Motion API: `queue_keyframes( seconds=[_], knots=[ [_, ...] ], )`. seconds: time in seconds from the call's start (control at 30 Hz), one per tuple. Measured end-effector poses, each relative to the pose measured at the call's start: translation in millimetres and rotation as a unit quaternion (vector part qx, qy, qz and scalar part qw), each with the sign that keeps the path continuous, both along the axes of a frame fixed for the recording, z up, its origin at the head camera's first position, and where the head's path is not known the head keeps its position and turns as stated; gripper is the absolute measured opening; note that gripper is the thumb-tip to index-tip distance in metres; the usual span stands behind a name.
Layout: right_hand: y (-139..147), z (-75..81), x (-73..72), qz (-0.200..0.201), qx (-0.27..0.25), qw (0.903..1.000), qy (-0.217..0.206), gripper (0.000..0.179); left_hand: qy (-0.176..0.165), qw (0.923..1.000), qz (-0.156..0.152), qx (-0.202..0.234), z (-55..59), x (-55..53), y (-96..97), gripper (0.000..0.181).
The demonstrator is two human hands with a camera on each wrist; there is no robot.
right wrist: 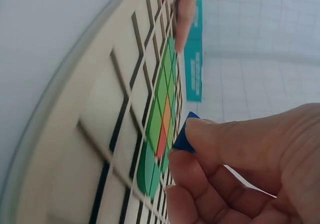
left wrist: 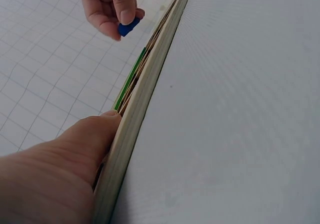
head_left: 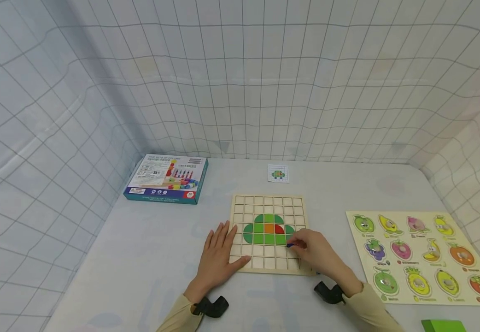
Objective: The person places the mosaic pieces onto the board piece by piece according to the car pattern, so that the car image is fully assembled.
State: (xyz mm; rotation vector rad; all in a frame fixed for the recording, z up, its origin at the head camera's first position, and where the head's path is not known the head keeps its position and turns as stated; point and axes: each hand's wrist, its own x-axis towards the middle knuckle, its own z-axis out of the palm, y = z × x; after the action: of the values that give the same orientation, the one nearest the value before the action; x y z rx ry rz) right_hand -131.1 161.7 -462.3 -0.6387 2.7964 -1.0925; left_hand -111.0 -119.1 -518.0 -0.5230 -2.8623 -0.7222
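A square wooden grid board (head_left: 268, 263) lies on the table with green, orange and red tiles (head_left: 258, 238) set in its middle cells. My right hand (head_left: 316, 252) pinches a small blue tile (right wrist: 184, 135) between thumb and fingertips, close over the board at the lower right of the green tiles. In the left wrist view the blue tile (left wrist: 129, 27) shows below the fingertips. My left hand (head_left: 218, 258) lies with straight, spread fingers along the board's left edge, its thumb reaching onto the lower left cells.
Behind the board lies a small picture card (head_left: 278, 174) with a similar coloured pattern. A boxed toy set (head_left: 166, 180) sits at the back left. A fruit puzzle board (head_left: 397, 274) is at the right, with a green block (head_left: 443, 326) at the front edge of view.
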Motion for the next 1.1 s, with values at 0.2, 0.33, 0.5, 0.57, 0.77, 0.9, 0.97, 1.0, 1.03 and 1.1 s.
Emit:
queue_keyframes(
  seconds=[0.2,0.33,0.5,0.57,0.77,0.9,0.97,1.0,1.03,1.1],
  knots=[
    [-26.8,-2.8,-7.0,0.028,-0.012,0.9995,-0.006,0.008,0.001,1.0000,0.000,-0.002,-0.4,-0.9,-0.2,0.087],
    [-41.1,-4.2,-10.4,0.039,-0.016,0.9991,-0.006,0.007,0.004,1.0000,-0.001,-0.002,-0.9,-1.2,-0.3,0.086],
    [-54.7,-4.7,-14.0,0.047,-0.008,0.9988,-0.012,0.006,0.010,1.0000,-0.002,0.000,-1.7,-1.2,-1.0,0.086],
    [-58.8,-5.5,-15.8,0.050,0.000,0.9987,-0.002,0.006,0.009,1.0000,-0.001,-0.001,-1.8,-1.1,-1.2,0.085],
    [-67.0,-7.7,-19.3,0.057,0.005,0.9983,0.006,0.006,0.010,0.9999,-0.002,0.002,-1.0,-1.1,-1.2,0.085],
    [-69.5,-10.0,-19.6,0.062,0.009,0.9981,-0.003,0.006,0.010,0.9999,-0.002,0.001,-0.9,-0.9,-1.3,0.085],
    [-70.3,-10.6,-19.1,0.061,0.012,0.9980,-0.007,0.006,0.010,0.9999,-0.002,0.000,-1.0,-0.7,-1.4,0.085],
    [-70.5,-10.9,-18.9,0.059,0.015,0.9981,-0.009,0.006,0.009,1.0000,-0.002,-0.001,-1.1,-0.6,-1.5,0.085],
    [-70.8,-11.1,-18.6,0.058,0.017,0.9981,-0.009,0.006,0.009,1.0000,-0.002,-0.001,-1.2,-0.5,-1.6,0.085],
    [-71.1,-11.2,-18.4,0.053,0.022,0.9983,-0.006,0.006,0.009,1.0000,-0.003,-0.002,-1.3,-0.7,-1.4,0.085]
  ],
)
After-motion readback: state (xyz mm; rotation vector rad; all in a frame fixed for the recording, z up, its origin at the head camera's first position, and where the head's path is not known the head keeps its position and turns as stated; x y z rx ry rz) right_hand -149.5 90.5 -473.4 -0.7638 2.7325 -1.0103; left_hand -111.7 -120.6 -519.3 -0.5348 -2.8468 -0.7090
